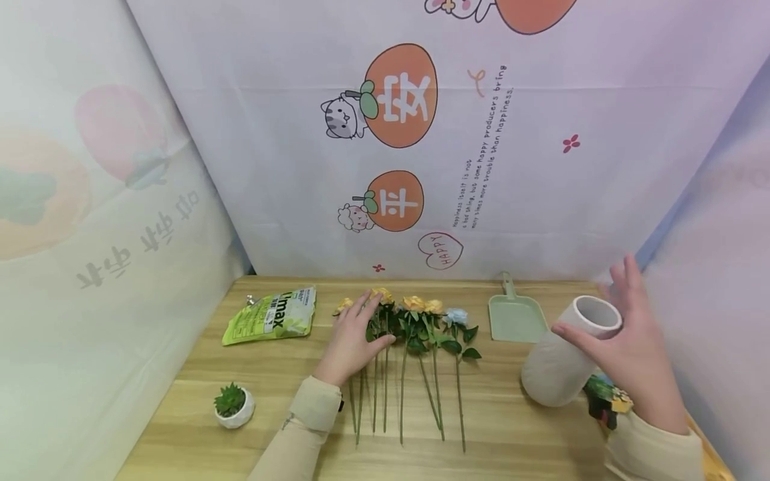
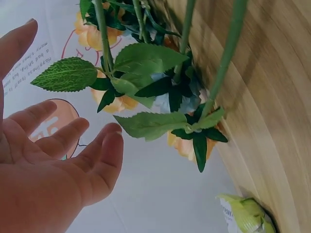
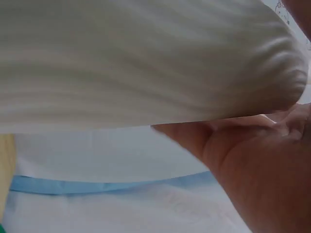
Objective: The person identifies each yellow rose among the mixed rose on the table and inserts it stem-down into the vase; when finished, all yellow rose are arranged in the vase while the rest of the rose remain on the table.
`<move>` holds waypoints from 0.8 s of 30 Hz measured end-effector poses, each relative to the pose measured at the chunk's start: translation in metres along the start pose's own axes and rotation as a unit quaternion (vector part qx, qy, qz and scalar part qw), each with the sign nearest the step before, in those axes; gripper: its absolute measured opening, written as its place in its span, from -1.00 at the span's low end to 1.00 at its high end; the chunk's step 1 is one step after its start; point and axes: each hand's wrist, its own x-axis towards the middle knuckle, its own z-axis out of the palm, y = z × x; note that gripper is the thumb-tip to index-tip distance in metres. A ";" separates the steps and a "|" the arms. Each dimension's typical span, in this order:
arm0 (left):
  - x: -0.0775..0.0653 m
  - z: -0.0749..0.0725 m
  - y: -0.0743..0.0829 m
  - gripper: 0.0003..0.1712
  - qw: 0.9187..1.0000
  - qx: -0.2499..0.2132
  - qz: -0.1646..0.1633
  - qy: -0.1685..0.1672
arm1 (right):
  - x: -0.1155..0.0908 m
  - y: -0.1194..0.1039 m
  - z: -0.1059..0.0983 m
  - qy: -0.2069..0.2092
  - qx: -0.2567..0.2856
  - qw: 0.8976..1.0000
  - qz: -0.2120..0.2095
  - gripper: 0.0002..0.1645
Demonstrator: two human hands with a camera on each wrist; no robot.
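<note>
In the head view, artificial flowers with yellow and blue heads point(image 1: 414, 304) and long green stems point(image 1: 402, 401) lie in a row on the table. Over the heads at the row's left end is my left hand point(image 1: 355, 337). The left wrist view has its fingers loosely extended beside the green leaves point(image 2: 150, 58), nothing gripped. My right hand point(image 1: 640, 347) is at the upper part of a white vase point(image 1: 556, 367), thumb across the near side below the rim, other fingers extended and spread beyond it. In the right wrist view the vase point(image 3: 146, 63) fills the upper half.
A green snack pouch point(image 1: 271, 317) lies at the back left, with a small potted succulent point(image 1: 233, 405) nearer. The light green dustpan point(image 1: 516, 317) rests behind the vase. More flowers point(image 1: 607, 397) show partly behind my right wrist. Printed cloth walls point(image 1: 289, 167) enclose the table point(image 1: 271, 441).
</note>
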 end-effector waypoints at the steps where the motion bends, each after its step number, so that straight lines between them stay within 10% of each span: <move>1: 0.000 0.000 0.000 0.08 1.000 -0.012 -0.002 0.000 | -0.001 0.002 0.000 -0.007 0.008 1.000 0.004 0.68; 13: 0.000 -0.003 0.004 0.10 0.996 -0.076 -0.050 0.020 | -0.015 0.021 0.002 -0.035 0.000 0.998 0.045 0.07; 24: 0.000 0.006 -0.005 0.00 0.991 -0.091 -0.097 0.003 | -0.033 0.050 0.009 -0.128 -0.017 0.987 0.098 0.22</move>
